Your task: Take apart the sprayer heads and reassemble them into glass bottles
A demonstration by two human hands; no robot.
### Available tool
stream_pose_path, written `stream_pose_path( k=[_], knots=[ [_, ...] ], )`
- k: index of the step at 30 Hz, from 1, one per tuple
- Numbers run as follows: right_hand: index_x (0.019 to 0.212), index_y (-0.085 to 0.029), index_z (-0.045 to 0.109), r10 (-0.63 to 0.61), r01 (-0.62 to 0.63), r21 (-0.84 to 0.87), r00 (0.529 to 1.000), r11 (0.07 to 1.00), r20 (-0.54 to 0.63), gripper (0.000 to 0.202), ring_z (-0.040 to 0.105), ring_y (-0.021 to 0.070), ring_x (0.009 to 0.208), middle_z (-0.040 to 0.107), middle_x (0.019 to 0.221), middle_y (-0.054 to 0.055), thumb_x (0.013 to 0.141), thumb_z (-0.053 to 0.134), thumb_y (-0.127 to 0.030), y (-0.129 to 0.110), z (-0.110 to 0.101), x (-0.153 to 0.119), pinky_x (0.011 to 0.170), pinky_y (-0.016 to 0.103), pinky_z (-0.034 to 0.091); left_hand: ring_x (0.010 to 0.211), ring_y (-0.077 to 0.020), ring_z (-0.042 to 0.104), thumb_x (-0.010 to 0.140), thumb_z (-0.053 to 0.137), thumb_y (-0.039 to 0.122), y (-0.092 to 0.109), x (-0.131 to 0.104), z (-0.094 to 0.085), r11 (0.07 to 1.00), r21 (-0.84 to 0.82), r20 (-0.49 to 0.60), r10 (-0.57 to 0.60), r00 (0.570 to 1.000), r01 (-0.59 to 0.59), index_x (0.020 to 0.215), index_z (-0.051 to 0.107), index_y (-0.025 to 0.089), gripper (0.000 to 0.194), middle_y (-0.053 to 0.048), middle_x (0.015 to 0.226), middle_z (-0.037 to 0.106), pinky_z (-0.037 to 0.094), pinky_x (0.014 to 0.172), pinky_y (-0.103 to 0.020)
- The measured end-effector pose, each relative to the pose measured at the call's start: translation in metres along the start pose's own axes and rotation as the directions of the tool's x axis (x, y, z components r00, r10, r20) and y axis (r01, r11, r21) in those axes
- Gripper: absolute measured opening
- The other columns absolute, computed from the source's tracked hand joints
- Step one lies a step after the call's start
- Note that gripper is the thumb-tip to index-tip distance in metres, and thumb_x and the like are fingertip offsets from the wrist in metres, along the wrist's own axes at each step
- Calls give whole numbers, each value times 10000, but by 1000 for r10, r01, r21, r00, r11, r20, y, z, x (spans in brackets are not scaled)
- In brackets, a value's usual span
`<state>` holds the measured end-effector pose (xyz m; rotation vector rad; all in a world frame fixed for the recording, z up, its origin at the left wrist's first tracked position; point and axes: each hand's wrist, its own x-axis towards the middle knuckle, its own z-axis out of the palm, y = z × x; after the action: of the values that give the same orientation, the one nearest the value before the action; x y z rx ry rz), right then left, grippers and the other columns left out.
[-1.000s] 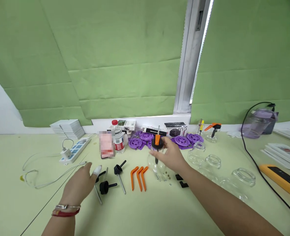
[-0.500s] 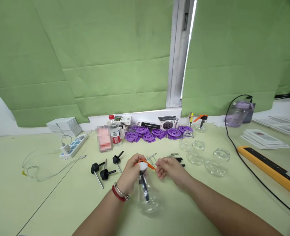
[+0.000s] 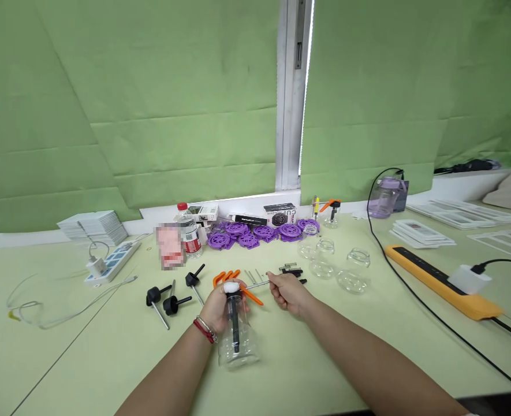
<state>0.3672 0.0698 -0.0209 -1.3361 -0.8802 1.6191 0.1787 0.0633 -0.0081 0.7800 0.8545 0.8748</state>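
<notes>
My left hand (image 3: 217, 306) is wrapped round the neck of a clear glass dispenser bottle (image 3: 244, 352), which flares toward its base. A black tube (image 3: 235, 326) runs down inside it. On top sit a white cap (image 3: 231, 286) and an orange lever (image 3: 252, 296) pointing right. From the top, a thin metal tube (image 3: 258, 284) reaches across to my right hand (image 3: 292, 293), whose thumb and forefinger pinch its far end. Behind the bottle lie several loose orange levers (image 3: 227, 276). Black caps with metal tubes (image 3: 174, 304) rest to the left.
Thin metal pins (image 3: 252, 276) and springs (image 3: 290, 267) lie beyond my hands. Clear glass bottles (image 3: 353, 281) stand at right, near a yellow power strip (image 3: 437, 277) and black cable (image 3: 411, 283). Purple discs (image 3: 264, 233), a red-capped bottle (image 3: 191, 234) and an assembled dispenser (image 3: 333, 214) line the back.
The view has swung right. The bottle stands more upright, and its orange lever has turned. My right hand, earlier beside the lever, now pinches the metal tube's end.
</notes>
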Motion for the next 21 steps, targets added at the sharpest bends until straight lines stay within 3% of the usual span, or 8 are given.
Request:
stream_pose_path(
  k=[7,15,21],
  knots=[
    [614,-156,464,-64,64,37,998,997,16,275,323,20,340,422,435,-72,775,595,-336,3,-10,9,355,132,224,453,-172,587,715,528,302,-1,2,-2,999,-23,-3,-38,999,38,834,557,174,177,-4,534,591,421,468,-249],
    [596,-163,461,-64,65,-76,998,995,13,356,303,31,319,423,421,-64,807,551,-436,1,-9,7,329,151,201,445,-159,581,742,523,307,-4,6,-3,1000,-25,15,-10,1000,10,845,552,173,172,-3,541,590,440,482,-252],
    [585,-154,474,-134,136,-64,990,989,42,320,343,33,330,467,421,-50,794,582,-371,5,-10,7,346,159,228,445,-173,588,737,511,293,-1,0,2,1000,7,35,-14,999,13,825,541,177,149,2,532,577,420,452,-246]
  ],
)
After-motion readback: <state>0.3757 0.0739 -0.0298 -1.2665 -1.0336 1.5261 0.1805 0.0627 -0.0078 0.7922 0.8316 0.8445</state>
